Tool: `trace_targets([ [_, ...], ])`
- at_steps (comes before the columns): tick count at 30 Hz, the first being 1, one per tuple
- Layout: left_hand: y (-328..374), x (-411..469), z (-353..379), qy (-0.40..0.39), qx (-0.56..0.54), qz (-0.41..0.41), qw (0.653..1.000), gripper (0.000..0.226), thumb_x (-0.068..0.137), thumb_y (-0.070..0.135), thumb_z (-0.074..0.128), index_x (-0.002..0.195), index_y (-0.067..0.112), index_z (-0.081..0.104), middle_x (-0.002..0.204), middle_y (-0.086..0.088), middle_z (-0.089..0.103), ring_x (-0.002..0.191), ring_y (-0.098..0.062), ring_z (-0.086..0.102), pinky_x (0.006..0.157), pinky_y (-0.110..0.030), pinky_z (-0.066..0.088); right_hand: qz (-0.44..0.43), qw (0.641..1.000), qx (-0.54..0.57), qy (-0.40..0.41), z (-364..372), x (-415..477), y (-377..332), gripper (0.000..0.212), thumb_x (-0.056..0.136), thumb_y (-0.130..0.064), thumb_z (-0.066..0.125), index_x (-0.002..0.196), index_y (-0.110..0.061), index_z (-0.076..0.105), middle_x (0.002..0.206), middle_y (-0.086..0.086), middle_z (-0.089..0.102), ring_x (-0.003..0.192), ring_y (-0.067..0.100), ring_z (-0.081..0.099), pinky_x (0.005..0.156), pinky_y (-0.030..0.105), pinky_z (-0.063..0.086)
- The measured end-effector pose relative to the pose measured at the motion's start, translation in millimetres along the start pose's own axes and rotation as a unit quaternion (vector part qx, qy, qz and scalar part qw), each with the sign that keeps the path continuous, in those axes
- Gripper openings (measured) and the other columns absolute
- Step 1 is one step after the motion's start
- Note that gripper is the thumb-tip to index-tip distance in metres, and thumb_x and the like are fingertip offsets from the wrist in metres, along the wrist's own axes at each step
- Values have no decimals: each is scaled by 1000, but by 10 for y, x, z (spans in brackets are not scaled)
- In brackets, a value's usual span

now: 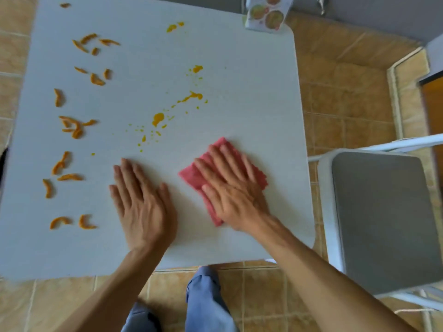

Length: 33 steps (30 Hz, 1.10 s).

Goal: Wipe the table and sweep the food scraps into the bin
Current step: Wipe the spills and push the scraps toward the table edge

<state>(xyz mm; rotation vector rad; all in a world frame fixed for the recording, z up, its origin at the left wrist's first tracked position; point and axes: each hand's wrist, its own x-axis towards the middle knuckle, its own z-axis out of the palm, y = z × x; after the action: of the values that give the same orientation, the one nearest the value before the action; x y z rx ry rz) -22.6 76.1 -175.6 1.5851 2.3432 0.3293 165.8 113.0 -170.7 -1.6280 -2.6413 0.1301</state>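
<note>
A white square table (251,92) fills the view. Several orange peel scraps (72,127) lie scattered along its left side. Yellow-orange sauce splashes (158,118) dot the middle. A folded pink cloth (223,146) lies flat near the front right. My right hand (230,185) presses down on the cloth, palm flat with fingers spread. My left hand (141,202) rests flat on the bare tabletop beside it, fingers apart, holding nothing. No bin shows in the view.
A printed carton (266,13) stands at the table's far right corner. A grey-seated chair with a white frame (383,219) sits close to the right edge. Tan floor tiles (347,92) surround the table. My legs in blue trousers (206,300) stand at the front edge.
</note>
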Motion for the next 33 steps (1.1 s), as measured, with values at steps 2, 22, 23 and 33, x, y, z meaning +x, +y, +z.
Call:
trace_targets([
  [2, 9, -7, 30, 16, 19, -3, 1000, 69, 99, 34, 30, 155, -3, 15, 165, -20, 9, 154, -31, 4, 125, -45, 2, 129, 991, -9, 27, 2, 2, 435, 54, 107, -45, 26, 160, -33, 26, 169, 3, 19, 158, 26, 11, 123, 54, 19],
  [22, 23, 3, 10, 15, 70, -18, 997, 69, 99, 36, 24, 155, -3, 16, 166, -17, 10, 155, -29, 4, 125, -44, 4, 179, 981, 26, 76, 77, 1164, 187, 55, 105, -38, 31, 157, -18, 36, 165, 15, 27, 155, 36, 20, 122, 60, 18],
  [23, 24, -1, 8, 14, 72, -20, 997, 69, 99, 36, 24, 155, -3, 16, 166, -16, 10, 155, -29, 4, 126, -43, 3, 73, 996, 22, 54, 64, 1116, 168, 56, 105, -39, 29, 158, -20, 34, 166, 12, 26, 155, 33, 18, 123, 59, 18],
  [33, 4, 1, 9, 17, 36, -23, 999, 65, 101, 33, 29, 156, 0, 16, 166, -14, 12, 154, -27, 7, 125, -40, 4, 142, 985, 51, 83, 141, 1287, -567, 55, 104, -36, 34, 154, -17, 40, 164, 14, 31, 154, 35, 24, 122, 60, 19],
])
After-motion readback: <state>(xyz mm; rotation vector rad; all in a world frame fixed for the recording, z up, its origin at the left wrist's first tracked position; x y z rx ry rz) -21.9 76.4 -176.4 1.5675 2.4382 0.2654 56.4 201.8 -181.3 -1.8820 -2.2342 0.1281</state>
